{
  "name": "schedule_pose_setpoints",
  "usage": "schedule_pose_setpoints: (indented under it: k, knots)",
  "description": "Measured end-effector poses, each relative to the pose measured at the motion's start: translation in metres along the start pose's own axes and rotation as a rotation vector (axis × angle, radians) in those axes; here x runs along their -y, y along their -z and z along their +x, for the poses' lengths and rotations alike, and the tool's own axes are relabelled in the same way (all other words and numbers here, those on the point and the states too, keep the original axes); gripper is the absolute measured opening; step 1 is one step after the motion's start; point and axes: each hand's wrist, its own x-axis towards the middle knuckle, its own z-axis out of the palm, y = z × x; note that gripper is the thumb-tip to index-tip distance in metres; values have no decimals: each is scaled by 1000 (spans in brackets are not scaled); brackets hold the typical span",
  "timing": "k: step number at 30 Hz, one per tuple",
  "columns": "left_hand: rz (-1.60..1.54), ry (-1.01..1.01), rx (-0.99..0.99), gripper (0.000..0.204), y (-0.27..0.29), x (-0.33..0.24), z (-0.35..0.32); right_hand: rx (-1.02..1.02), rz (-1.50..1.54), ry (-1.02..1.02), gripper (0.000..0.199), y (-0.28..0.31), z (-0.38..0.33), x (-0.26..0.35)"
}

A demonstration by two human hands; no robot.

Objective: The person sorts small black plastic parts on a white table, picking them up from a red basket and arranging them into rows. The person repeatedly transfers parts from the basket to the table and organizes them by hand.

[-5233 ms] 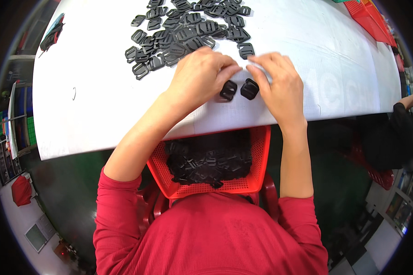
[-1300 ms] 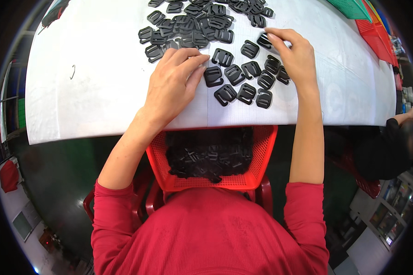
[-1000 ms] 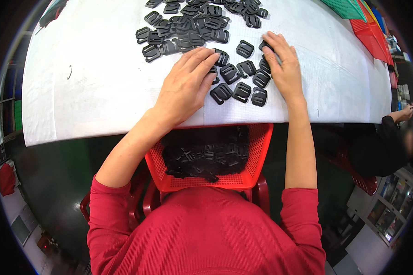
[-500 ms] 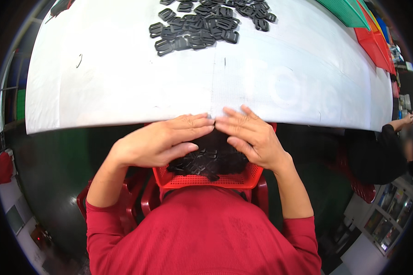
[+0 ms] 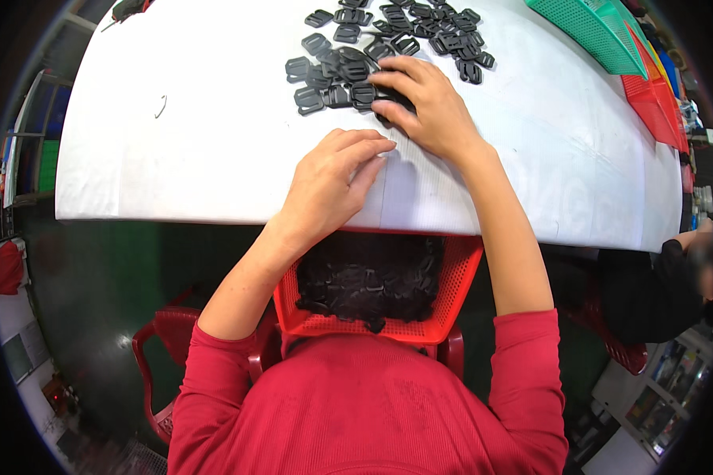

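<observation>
Black plastic buckles (image 5: 355, 71) lie in a loose pile at the far middle of the white table. Over the pile's near right side, my right hand (image 5: 429, 107) spreads its fingers, with the fingertips at the buckles. My left hand (image 5: 333, 178) is closer to me, low over the table, thumb and fingers drawn together; whatever they hold, if anything, is hidden. Below the table's front edge, a red plastic basket (image 5: 356, 326) rests against my body. It holds many small black plastic pieces (image 5: 368, 281), heaped too darkly to tell apart.
A green basket (image 5: 598, 36) and a red basket (image 5: 659, 107) stand at the table's far right edge. A thin hooked strand (image 5: 162, 107) lies on the table's left. Another person in black (image 5: 646, 293) sits at the right. A dark red chair (image 5: 170, 340) is at my left.
Both hands have moved from above the basket onto the table. My right hand has reached farther, to the buckle pile; my left has stopped nearer. The basket's contents now show more.
</observation>
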Motion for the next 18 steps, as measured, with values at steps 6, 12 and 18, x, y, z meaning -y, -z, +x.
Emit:
schedule_pose_setpoints:
  k: [6,12,18]
  knots:
    - [54,21,-77,27,1,4,-14,53,-54,-100,29,37,-59,28]
    - [209,-152,-49,31,-17,-5,-3,-156,-100,-287,28,52,-93,31]
    - [422,-240,-42,27,-38,-5,14,-227,-319,-285,27,34,-90,41]
